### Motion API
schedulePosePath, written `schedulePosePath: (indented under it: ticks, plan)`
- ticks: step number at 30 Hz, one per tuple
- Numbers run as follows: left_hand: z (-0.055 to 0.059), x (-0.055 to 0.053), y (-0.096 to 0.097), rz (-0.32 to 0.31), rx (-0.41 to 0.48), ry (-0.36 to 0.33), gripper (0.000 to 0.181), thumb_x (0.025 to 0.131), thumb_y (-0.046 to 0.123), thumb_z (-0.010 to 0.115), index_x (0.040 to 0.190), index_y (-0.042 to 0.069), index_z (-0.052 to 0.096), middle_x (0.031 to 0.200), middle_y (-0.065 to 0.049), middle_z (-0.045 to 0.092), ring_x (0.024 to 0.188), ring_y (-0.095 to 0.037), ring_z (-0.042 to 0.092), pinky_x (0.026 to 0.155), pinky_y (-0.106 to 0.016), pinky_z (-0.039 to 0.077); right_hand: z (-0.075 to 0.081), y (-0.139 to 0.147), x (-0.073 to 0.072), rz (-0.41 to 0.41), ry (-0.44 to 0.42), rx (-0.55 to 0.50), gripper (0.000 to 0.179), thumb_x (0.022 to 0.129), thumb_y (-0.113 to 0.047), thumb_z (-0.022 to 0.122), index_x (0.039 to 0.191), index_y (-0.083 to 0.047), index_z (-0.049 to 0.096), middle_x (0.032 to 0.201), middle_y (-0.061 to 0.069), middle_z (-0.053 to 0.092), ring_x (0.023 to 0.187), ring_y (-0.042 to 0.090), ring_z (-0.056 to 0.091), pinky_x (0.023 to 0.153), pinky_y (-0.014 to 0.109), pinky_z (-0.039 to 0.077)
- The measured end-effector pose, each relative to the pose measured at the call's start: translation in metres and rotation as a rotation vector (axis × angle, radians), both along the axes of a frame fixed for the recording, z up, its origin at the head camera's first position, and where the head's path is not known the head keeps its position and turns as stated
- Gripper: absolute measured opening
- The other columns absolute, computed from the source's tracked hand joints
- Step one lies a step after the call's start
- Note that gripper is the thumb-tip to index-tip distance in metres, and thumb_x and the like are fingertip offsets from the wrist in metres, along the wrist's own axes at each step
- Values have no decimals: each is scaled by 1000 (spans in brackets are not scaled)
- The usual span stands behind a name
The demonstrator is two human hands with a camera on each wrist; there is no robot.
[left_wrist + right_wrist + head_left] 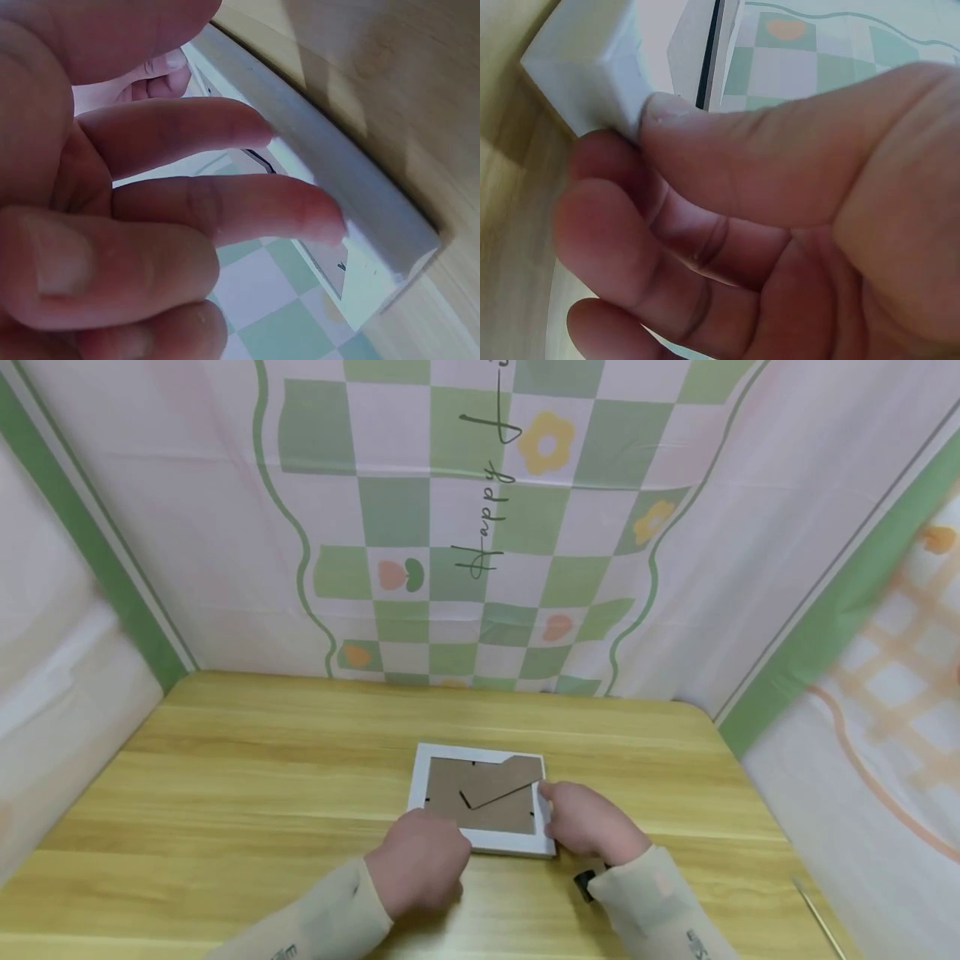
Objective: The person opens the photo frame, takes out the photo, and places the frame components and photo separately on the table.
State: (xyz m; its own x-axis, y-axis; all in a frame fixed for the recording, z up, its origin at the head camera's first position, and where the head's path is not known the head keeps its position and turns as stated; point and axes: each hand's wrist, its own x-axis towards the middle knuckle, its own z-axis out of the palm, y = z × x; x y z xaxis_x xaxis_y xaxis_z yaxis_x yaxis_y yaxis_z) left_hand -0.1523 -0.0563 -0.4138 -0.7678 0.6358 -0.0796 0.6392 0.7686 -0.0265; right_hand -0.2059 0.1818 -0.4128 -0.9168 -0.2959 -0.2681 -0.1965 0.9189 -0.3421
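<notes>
A white picture frame [486,842] lies on the table with its brown backboard [450,777] facing up. A cut-out flap, apparently the stand [525,770], reaches over its upper right border, with dark slits beside it. My left hand [423,858] is at the near left edge; in the left wrist view two outstretched fingers [300,210] touch the white border [330,172], while the lower fingers are bent and empty. At the right edge, my right hand [592,820] pinches the frame, its thumb [667,112] on top and fingers curled below the corner.
The wood-grain table [262,760] extends around the frame. A thin pale stick [819,917] lies by its right edge. Checked fabric [457,527] hangs behind the table, with more fabric at both sides. A small black object [585,885] sits at the right wrist.
</notes>
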Motion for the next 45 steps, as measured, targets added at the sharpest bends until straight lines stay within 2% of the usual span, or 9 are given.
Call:
schedulePosePath:
  ticks: [8, 15, 21, 26, 32, 36, 39, 43, 45]
  plan:
    - [0, 1, 0, 2, 5, 4, 31, 75, 20, 69, 52, 19, 47, 54, 5, 43, 49, -14, 40, 47, -35, 40, -1, 2, -1, 16, -7, 8, 57, 87, 0, 67, 141, 6, 50, 133, 23, 58, 87, 22, 57, 82, 43, 47]
    - [1, 2, 0, -2, -4, 6, 35, 77, 25, 71, 52, 20, 47, 53, 5, 43, 48, -13, 40, 47, -35, 39, -1, 3, -1, 15, -23, -13, 58, 88, 0, 66, 143, 6, 48, 133, 24, 58, 63, 19, 50, 78, 41, 46]
    - [0, 3, 3, 9, -24, -9, 42, 81, 40, 73, 53, 20, 50, 56, 4, 47, 50, -15, 44, 48, -35, 41, 1, 3, -1, 13, -19, -11, 57, 88, 0, 67, 142, 6, 50, 133, 23, 58, 74, 18, 55, 79, 41, 46]
    - [1, 5, 4, 11, -37, -3, 42, 82, 42, 73, 54, 20, 51, 56, 5, 48, 51, -15, 44, 49, -35, 41, 1, 2, -1, 7, -17, -13, 57, 88, 0, 68, 142, 5, 51, 132, 23, 59, 73, 19, 54, 78, 41, 46]
    - [2, 4, 2, 9, -37, -21, 43, 83, 47, 72, 56, 20, 54, 57, 6, 48, 52, -14, 46, 51, -35, 42, 0, 2, -1, 13, -4, 3, 56, 88, -1, 69, 141, 6, 51, 132, 23, 59, 83, 20, 57, 83, 43, 48]
    - [4, -4, -7, 2, 15, -43, 45, 84, 48, 72, 55, 21, 50, 56, 7, 46, 52, -12, 45, 48, -34, 42, 0, 2, -1, 16, -1, 8, 56, 88, -2, 69, 140, 6, 51, 131, 23, 60, 86, 21, 58, 87, 45, 49]
    - [4, -11, -17, -34, 73, -48, 46, 84, 46, 72, 53, 22, 48, 55, 9, 43, 51, -10, 43, 46, -33, 41, -1, 3, -1, 11, -6, 5, 56, 88, -1, 69, 141, 6, 51, 131, 23, 60, 84, 21, 57, 85, 44, 48]
    - [2, -21, -32, -83, 180, -43, 43, 86, 37, 71, 54, 20, 47, 54, 11, 41, 52, -8, 41, 47, -31, 41, -1, 3, -1, 11, -4, 2, 56, 88, -1, 68, 141, 6, 51, 131, 23, 59, 85, 21, 58, 84, 44, 48]
    - [0, -26, -39, -83, 249, -53, 41, 89, 31, 70, 56, 20, 47, 53, 11, 39, 51, -7, 39, 48, -30, 40, -1, 3, -1, 12, 0, 5, 56, 88, -1, 68, 141, 6, 51, 132, 23, 59, 89, 21, 58, 86, 44, 48]
